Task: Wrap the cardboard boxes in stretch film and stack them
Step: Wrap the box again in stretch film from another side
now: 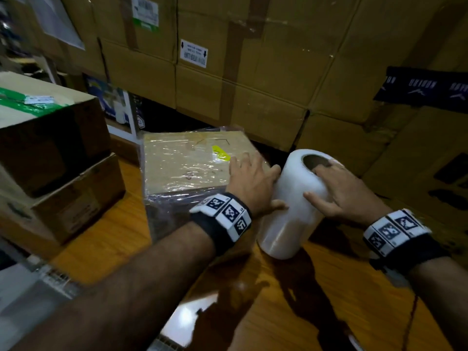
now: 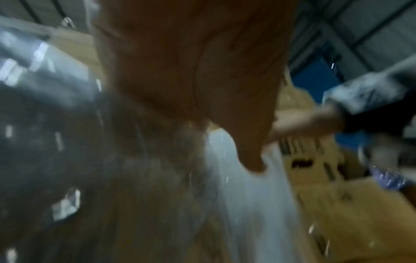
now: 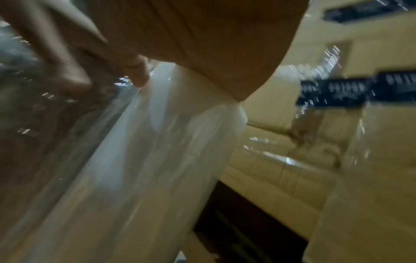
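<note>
A cardboard box (image 1: 187, 163) covered in clear stretch film lies flat on the wooden table (image 1: 291, 305), with a yellow sticker on its top. Just right of it stands the white stretch film roll (image 1: 291, 209), tilted, its open core facing up. My left hand (image 1: 255, 184) holds the roll's left side between thumb and forefinger, and its other fingers spread over the box's right edge. My right hand (image 1: 339, 193) grips the roll's top, fingertips in the core and thumb on the side. Both wrist views are blurred and show the roll (image 2: 247, 195) (image 3: 146, 160) under each palm.
Two stacked brown cartons (image 1: 55, 153) stand at the table's left. A wall of large cartons (image 1: 253, 72) rises close behind, and more with dark blue tape (image 1: 420, 87) stand at the right. Bare table lies in front of the roll.
</note>
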A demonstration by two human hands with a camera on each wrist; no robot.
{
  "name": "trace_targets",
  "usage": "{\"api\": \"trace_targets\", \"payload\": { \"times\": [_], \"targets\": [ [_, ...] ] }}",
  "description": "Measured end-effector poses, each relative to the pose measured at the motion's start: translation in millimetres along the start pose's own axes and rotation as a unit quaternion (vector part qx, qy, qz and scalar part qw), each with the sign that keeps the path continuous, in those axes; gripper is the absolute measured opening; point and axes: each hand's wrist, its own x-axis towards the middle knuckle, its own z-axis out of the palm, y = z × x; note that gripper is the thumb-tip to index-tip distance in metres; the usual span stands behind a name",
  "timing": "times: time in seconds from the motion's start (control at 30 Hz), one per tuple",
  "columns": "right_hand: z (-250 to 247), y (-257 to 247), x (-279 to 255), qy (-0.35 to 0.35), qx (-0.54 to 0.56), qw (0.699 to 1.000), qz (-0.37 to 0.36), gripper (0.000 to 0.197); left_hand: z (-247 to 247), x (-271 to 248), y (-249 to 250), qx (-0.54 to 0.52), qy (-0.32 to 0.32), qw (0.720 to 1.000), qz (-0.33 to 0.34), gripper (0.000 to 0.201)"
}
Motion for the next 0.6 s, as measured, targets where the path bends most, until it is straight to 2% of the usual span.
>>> {"api": "trace_targets", "payload": {
  "times": [0.1,0.2,0.27,0.3,0.4,0.47,0.6],
  "targets": [
    [-0.9,-0.7,-3.5,0.010,-0.057,0.998,0.021,0.060,6.0,-8.7,4.8,0.005,0.047,0.999,0.015,0.059],
    [1.0,-15.9,9.7,0.045,-0.114,0.990,0.064,0.069,14.8,-31.0,-10.0,-0.035,0.125,0.986,0.103,0.042],
    [0.5,-17.8,15.1,0.050,-0.092,0.992,0.065,0.073,16.8,-46.6,-20.5,-0.061,0.145,0.978,0.136,0.048],
    [0.3,-14.9,12.8,0.045,-0.053,0.997,0.045,0.068,17.0,-52.1,-24.5,-0.076,0.148,0.977,0.132,0.055],
    [-8.0,-1.7,-3.1,-0.018,0.010,1.000,-0.012,0.054,11.3,-59.0,-24.0,-0.099,0.120,0.988,0.020,0.093],
    [-9.8,0.5,-6.1,-0.030,-0.048,0.998,0.000,0.060,8.5,-59.5,-22.8,-0.070,0.095,0.993,-0.005,0.100],
    [-1.0,-18.8,19.4,0.020,-0.160,0.983,0.083,0.074,8.2,-69.7,-58.1,-0.105,0.113,0.980,0.126,0.095]
  ]
}}
